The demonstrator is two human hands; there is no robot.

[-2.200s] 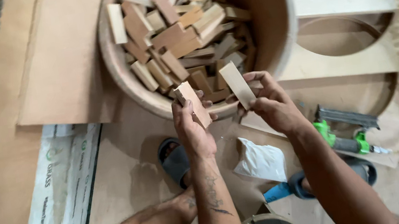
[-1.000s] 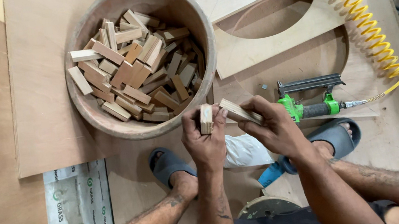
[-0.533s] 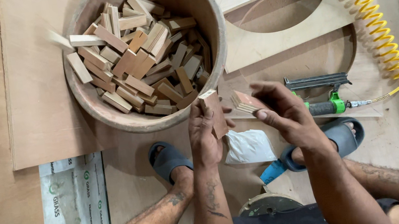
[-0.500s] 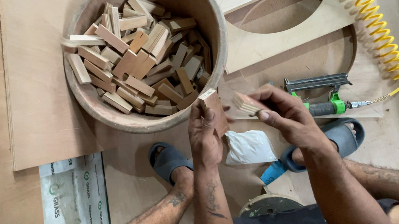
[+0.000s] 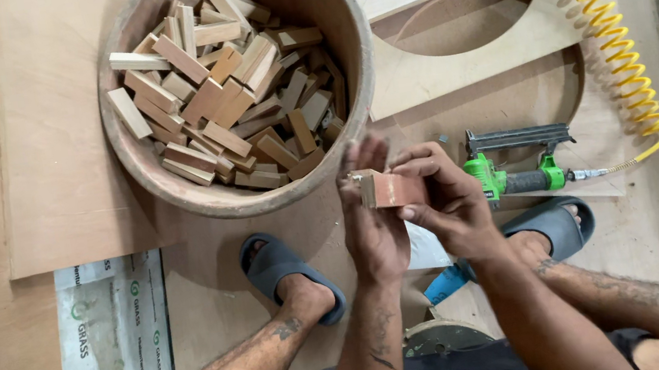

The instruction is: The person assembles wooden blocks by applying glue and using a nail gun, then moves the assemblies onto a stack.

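Both hands have drawn together: left hand (image 5: pixel 376 234) and right hand (image 5: pixel 447 202) pinch wood blocks (image 5: pixel 389 190) at 5 o'clock from tub (image 5: pixel 357 76). Aligning step; next needs flush edges.

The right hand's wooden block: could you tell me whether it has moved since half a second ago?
Yes. The wooden block now lies pressed against the left hand, closer to it and farther from the green nail gun.

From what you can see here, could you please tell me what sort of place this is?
Probably a carpentry workshop: a big bowl of wood blocks, plywood sheets with round cutouts, and a green nail gun on a yellow coiled air hose.
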